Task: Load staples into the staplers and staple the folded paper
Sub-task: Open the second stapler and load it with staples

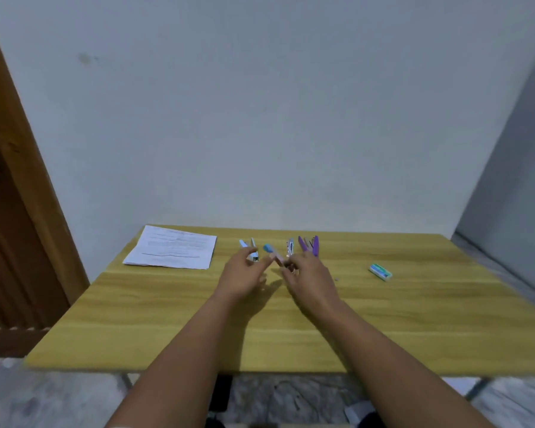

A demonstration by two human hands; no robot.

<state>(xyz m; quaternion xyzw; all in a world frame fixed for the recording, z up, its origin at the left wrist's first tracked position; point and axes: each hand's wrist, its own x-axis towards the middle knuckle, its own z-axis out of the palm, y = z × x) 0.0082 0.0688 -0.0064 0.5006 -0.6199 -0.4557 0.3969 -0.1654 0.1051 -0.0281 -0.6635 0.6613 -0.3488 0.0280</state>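
Several small staplers lie in a row at the far middle of the wooden table [291, 329]: a light blue one [247, 244] hinged open, a silver one [290, 247], and a purple one [310, 244] hinged open. A pink stapler with a blue end [274, 254] is lifted between my hands. My right hand [311, 278] grips its near end, with something metallic showing at the fingers. My left hand [244, 273] has its fingers apart, with the fingertips close to the pink stapler. A sheet of printed paper [172, 251] lies flat at the far left.
A small green and blue staple box [380, 271] sits on the right side of the table. A pale wall stands right behind the table's far edge. A wooden door frame [22, 168] rises on the left.
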